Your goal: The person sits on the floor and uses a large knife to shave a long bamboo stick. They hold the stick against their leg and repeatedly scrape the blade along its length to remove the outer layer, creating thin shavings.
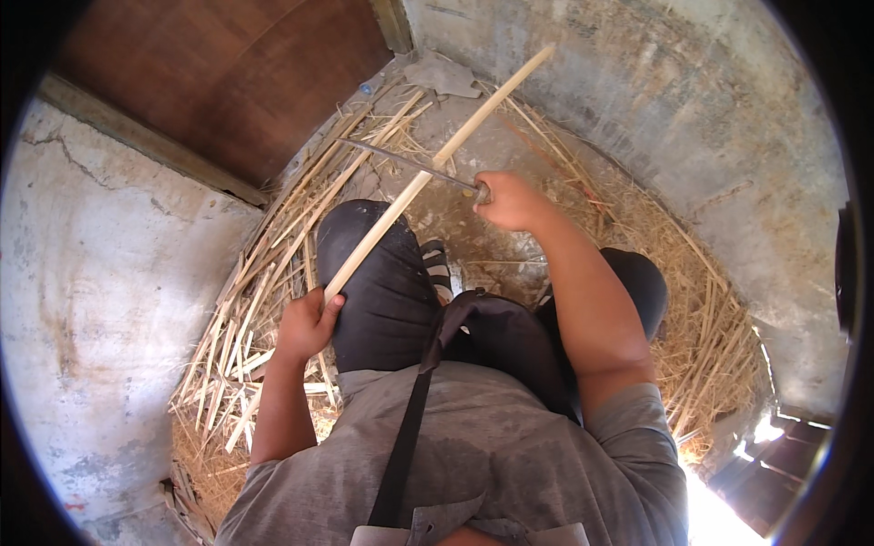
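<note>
A long pale strip of split bamboo or wood (387, 218) slants from my lap up toward the far wall. My left hand (308, 323) is closed round its near end, beside my left knee. My right hand (510, 201) grips the handle of a long, thin-bladed knife (401, 158). The blade lies across the strip near its middle, pointing left, and appears to touch it. Whether the edge has bitten into the strip is too small to tell.
Split strips (273, 259) lie heaped along the left. Shavings (706, 355) cover the floor on the right. A brown door panel (228, 77) stands at the far left, with worn plaster walls (692, 118) around. My knees (369, 264) are bent, and a black bag (501, 341) rests on my lap.
</note>
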